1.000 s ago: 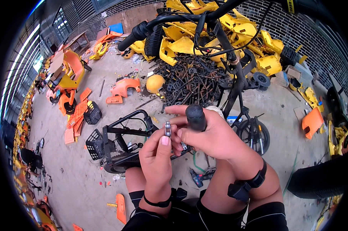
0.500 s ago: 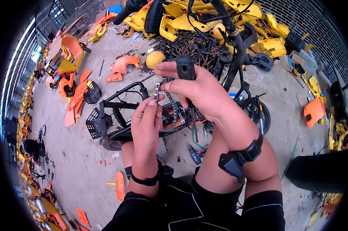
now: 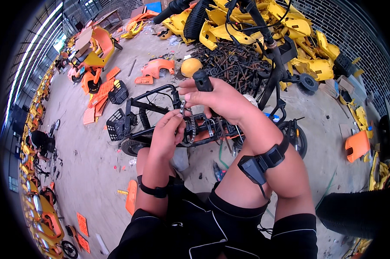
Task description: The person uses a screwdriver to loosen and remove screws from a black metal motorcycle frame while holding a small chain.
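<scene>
Vehicle workshop: yellow vehicles (image 3: 43, 211) are lining one side, yellow panels (image 3: 299, 26) are lying by a brick wall (image 3: 359, 54), dark metal parts (image 3: 234, 64) are littering concrete floor (image 3: 87, 172).

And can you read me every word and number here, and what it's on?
There are none I can read.
Orange panel, lower left: surface marks too small and blurred.
Metal chain in the left hand: no readable lettering.
Black tool handle in the right hand: no readable lettering.

Orange panels (image 3: 131, 197) on grey floor (image 3: 100, 172)
</scene>
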A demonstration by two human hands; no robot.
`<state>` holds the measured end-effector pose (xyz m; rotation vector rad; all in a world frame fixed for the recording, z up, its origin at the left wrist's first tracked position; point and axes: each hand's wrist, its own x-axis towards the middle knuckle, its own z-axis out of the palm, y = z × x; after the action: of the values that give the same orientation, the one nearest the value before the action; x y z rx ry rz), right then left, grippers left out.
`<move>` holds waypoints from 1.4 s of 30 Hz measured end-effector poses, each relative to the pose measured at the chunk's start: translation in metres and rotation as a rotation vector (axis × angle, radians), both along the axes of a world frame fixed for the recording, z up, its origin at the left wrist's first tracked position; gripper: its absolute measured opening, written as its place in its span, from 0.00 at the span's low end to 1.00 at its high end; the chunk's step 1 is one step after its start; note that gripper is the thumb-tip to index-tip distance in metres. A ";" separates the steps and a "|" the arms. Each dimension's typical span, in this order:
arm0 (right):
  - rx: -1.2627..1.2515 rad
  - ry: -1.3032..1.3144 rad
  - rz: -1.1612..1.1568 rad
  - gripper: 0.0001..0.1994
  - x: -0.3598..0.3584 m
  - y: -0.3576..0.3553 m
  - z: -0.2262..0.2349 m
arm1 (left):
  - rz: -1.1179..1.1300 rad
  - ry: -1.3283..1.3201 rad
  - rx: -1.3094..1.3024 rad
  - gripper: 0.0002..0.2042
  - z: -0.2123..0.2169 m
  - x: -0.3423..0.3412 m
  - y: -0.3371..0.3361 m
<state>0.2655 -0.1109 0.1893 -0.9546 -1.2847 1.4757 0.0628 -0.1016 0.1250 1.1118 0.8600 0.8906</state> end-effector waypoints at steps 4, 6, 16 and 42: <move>0.014 -0.147 -0.058 0.28 0.010 -0.007 -0.002 | -0.015 -0.081 -0.031 0.12 -0.001 -0.007 0.009; 0.031 -0.126 -0.122 0.25 0.014 -0.012 0.005 | 0.026 -0.132 -0.043 0.13 -0.006 -0.012 0.019; 0.075 -0.061 -0.304 0.16 0.004 -0.003 -0.006 | 0.083 -0.080 -0.020 0.13 -0.073 -0.023 0.089; 0.356 -0.159 -0.511 0.09 -0.023 0.009 0.027 | -0.206 -0.262 -0.201 0.31 -0.101 -0.027 0.159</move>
<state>0.2422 -0.1017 0.2164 -1.0710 -1.2422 0.7627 0.0359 0.0579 0.0245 0.8685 0.5922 0.7412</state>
